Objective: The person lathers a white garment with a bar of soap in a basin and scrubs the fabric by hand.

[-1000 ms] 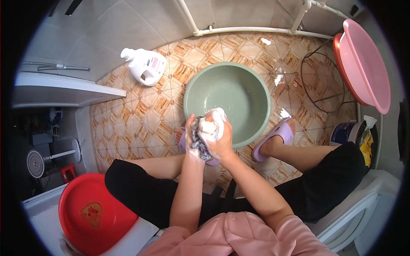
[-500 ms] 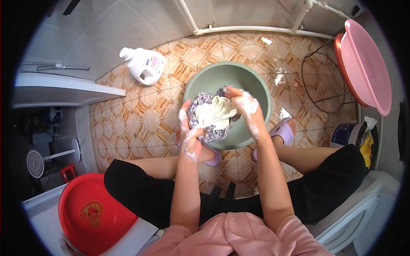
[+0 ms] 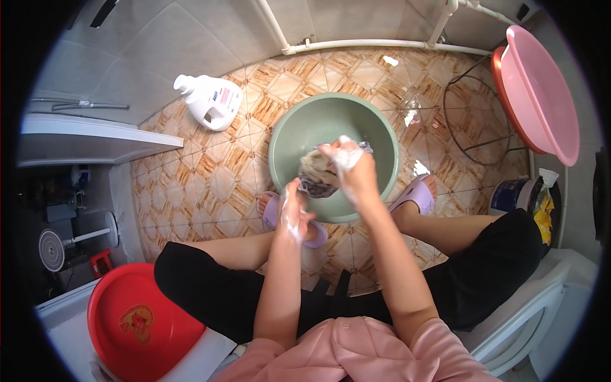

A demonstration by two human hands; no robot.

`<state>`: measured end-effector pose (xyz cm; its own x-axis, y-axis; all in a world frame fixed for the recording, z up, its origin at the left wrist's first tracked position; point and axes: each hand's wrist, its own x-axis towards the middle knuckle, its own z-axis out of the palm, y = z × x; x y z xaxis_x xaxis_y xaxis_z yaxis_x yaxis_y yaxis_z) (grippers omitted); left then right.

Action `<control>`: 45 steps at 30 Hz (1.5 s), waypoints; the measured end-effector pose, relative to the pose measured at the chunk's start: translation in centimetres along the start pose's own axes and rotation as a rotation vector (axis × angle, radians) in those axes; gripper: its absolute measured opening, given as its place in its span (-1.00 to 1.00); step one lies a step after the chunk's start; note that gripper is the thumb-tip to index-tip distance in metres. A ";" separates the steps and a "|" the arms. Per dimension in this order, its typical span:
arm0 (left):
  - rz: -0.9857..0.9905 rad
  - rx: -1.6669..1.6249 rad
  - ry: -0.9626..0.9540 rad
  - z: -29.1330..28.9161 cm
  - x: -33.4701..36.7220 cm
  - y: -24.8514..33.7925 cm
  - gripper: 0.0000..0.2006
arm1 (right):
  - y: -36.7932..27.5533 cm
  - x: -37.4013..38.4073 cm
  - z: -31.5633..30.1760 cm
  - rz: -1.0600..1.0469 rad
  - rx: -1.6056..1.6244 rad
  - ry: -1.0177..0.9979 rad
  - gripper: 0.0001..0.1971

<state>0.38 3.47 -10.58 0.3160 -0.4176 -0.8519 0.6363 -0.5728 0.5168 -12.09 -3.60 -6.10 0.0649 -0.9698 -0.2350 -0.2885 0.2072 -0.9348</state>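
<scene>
A wet, bunched cloth [image 3: 317, 173], cream with a dark floral-patterned part, is over the green basin [image 3: 278, 130]. Soapy foam coats my right hand [image 3: 354, 169], which is closed around the cloth's right side. Below and left of the cloth, my left hand [image 3: 295, 213] has its fingers apart, with one fingertip close to the cloth's lower left edge. Foam also streaks my left wrist, and some of that hand's fingers are blurred. Whether the left fingertip touches the cloth I cannot tell.
A white detergent bottle [image 3: 216, 105] stands on the tiled floor left of the basin. The red basin [image 3: 172, 331] is at lower left. At right, a pink basin [image 3: 541, 95] leans by a round metal stand [image 3: 450, 121]. My feet in lilac slippers [image 3: 421, 196] flank the green basin.
My left hand has come off the cloth and dropped lower. My right hand has moved a little left and down, gathering the cloth, which now looks more bunched with less of its cream side showing.
</scene>
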 end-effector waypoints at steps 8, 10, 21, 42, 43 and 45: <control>-0.578 -1.346 -0.575 -3.7 5.4 -3.2 -0.50 | -2.1 -10.1 8.3 -0.420 -0.091 -0.250 -0.77; -0.342 -1.006 -0.782 -2.5 3.0 -3.2 -0.55 | 1.9 -6.1 8.2 -0.582 0.076 0.066 -0.72; 0.094 -0.584 -0.837 -0.9 -0.3 -1.1 -0.39 | 2.6 -4.6 7.0 -0.272 -0.169 0.123 -0.69; 0.898 0.550 -0.225 -0.5 0.2 0.3 -0.61 | 0.6 -0.3 -0.1 0.283 0.912 -0.132 -0.69; 0.980 0.640 -0.229 -0.7 0.5 0.6 -0.68 | 0.8 -0.1 -0.2 0.299 0.922 -0.160 -0.69; 0.821 0.437 -0.384 0.1 -1.1 2.0 -0.74 | 1.6 0.9 -1.6 0.267 0.734 0.004 -0.62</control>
<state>1.26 2.74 -8.64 0.2434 -0.9545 -0.1725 -0.0154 -0.1817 0.9832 -14.05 -4.33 -7.32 0.0786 -0.8753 -0.4772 0.4118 0.4645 -0.7840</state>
